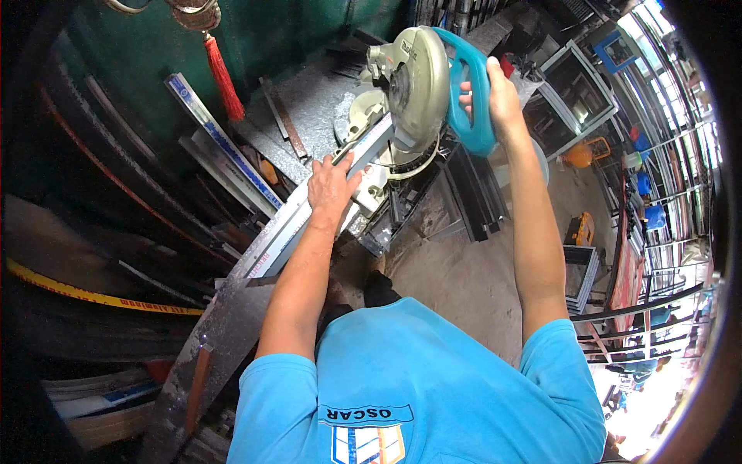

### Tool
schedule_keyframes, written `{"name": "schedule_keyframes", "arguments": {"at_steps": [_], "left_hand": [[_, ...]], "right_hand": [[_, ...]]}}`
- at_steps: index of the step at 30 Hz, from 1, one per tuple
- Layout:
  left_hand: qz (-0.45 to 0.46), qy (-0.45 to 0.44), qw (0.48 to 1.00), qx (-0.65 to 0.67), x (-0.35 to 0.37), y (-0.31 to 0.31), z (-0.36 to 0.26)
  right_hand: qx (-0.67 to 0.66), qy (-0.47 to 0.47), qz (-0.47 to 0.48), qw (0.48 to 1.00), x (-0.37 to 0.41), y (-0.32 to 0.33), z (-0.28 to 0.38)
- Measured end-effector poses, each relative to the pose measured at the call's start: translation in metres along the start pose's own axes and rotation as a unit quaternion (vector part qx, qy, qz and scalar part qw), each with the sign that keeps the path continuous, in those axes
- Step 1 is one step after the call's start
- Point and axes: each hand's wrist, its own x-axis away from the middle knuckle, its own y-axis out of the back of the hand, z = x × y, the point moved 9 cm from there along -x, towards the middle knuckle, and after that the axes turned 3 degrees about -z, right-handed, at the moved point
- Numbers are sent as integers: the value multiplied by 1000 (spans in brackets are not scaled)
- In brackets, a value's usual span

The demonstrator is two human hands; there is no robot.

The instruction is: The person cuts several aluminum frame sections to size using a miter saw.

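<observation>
My right hand point(505, 99) is closed around the teal handle point(473, 127) of a miter saw point(423, 89). The saw head is raised at the top centre, its round guard over the blade, whose lower part is mostly hidden. Below it, a long silvery metal profile point(270, 232) lies along the saw base and reaches down to the left. My left hand point(332, 185) presses over this profile, with fingers across its top and thumb at the right side. The profile's far end meets the saw near the blade guard.
Several long profiles point(209, 124) lean at the left, near a hanging red tassel point(224, 81). A yellow strip point(100, 290) runs along the lower left. Dark profiles point(470, 189) stand beside the saw. Window frames point(578, 85) and an orange object point(585, 153) are at the right.
</observation>
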Motion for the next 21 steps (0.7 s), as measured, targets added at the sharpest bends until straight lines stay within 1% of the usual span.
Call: {"name": "schedule_keyframes", "arguments": {"at_steps": [1,2,3,5,6,8,11,15,17,19,20,21], "left_hand": [[-5,-3,1000,0,0,0,0],[-9,-7,1000,1,0,0,-1],[-8,-8,1000,0,0,1,-2],[5,-1,1000,-5,-1,0,-2],[5,-2,1000,-5,-1,0,-1],[-3,-3,1000,-1,0,-1,-1],[-5,-1,1000,1,0,0,-1],[16,10,1000,-1,0,-2,0],[-9,-5,1000,2,0,2,-2],[-4,-3,1000,-1,0,1,-1],[1,-2,1000,-3,0,1,-1],[0,-1,1000,-3,0,0,-1]], "right_hand": [[-22,-26,13,999,-5,0,0],[-41,-67,41,996,-6,-4,1],[-45,-82,84,992,-3,-8,14],[25,-77,93,992,-20,-4,22],[25,-77,93,992,-23,-4,24],[46,-38,72,996,-27,-1,36],[57,-23,53,997,-31,-1,45],[40,-36,51,997,-20,-1,32],[46,-42,45,997,-13,0,22],[62,-64,36,995,-9,3,9],[55,-58,17,997,-1,2,10],[55,-58,18,997,0,3,7]]}}
